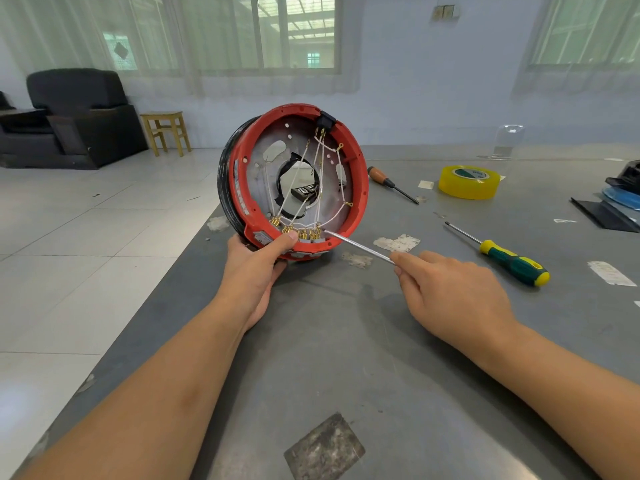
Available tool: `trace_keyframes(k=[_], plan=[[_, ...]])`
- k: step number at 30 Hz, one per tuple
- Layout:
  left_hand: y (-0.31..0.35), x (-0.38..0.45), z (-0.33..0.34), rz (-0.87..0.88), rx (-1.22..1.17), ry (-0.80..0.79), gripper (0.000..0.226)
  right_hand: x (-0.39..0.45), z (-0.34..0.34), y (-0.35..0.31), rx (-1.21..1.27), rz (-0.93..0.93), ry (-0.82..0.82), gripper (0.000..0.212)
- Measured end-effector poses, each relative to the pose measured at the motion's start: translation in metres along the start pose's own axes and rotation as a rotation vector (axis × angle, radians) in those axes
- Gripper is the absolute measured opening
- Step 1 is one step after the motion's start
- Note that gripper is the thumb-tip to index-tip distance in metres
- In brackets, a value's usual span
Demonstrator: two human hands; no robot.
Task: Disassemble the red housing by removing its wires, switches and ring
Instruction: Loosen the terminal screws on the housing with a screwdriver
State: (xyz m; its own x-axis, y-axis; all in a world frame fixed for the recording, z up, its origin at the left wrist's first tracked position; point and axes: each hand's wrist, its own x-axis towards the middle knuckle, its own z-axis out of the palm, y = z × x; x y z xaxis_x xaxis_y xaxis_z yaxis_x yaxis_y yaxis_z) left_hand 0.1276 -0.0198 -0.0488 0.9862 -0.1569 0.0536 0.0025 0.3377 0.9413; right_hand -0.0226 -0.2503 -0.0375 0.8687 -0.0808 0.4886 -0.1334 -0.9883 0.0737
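The round red housing (360, 188) stands tilted on its edge at the grey table's left side, its open inside facing me. White wires (320, 174) cross its metal plate down to brass terminals (304, 232) at the lower rim. A black switch (326, 120) sits at the top rim, and a black ring (223, 181) wraps the housing's back. My left hand (256, 268) grips the lower rim, thumb inside by the terminals. My right hand (450, 299) holds a thin metal screwdriver shaft (360, 247); its tip touches the terminals.
On the table to the right lie a green and yellow screwdriver (512, 263), a wooden-handled screwdriver (389, 181), a yellow tape roll (469, 181) and dark objects (620, 199) at the far right edge. The table's left edge (145, 327) runs diagonally beside the tiled floor.
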Motion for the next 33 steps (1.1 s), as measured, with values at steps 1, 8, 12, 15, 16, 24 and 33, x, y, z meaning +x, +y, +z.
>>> trace_keyframes(k=[1,8,12,15,16,24,33], plan=[[0.000,0.000,-0.001,0.003,0.007,-0.012,0.042,0.000,0.000,0.000,0.002,-0.013,0.006,0.030],[0.000,-0.002,-0.003,-0.014,-0.001,-0.065,0.020,0.002,0.001,-0.002,-0.043,-0.076,0.004,0.032],[0.003,-0.004,-0.002,-0.044,-0.036,-0.082,0.022,0.004,0.003,-0.002,-0.042,-0.099,-0.018,0.035],[0.004,-0.005,-0.003,-0.053,-0.054,-0.086,0.024,0.004,0.002,-0.003,-0.041,-0.113,-0.024,0.035],[0.005,-0.005,-0.003,-0.057,-0.058,-0.085,0.024,0.005,0.002,-0.003,-0.048,-0.117,-0.024,0.036],[0.007,-0.005,-0.004,-0.092,-0.117,-0.076,0.030,0.012,-0.004,-0.001,-0.065,-0.150,-0.063,0.040],[0.006,-0.006,-0.002,-0.100,-0.106,-0.078,0.036,0.022,-0.020,0.003,-0.105,-0.189,-0.118,0.034]])
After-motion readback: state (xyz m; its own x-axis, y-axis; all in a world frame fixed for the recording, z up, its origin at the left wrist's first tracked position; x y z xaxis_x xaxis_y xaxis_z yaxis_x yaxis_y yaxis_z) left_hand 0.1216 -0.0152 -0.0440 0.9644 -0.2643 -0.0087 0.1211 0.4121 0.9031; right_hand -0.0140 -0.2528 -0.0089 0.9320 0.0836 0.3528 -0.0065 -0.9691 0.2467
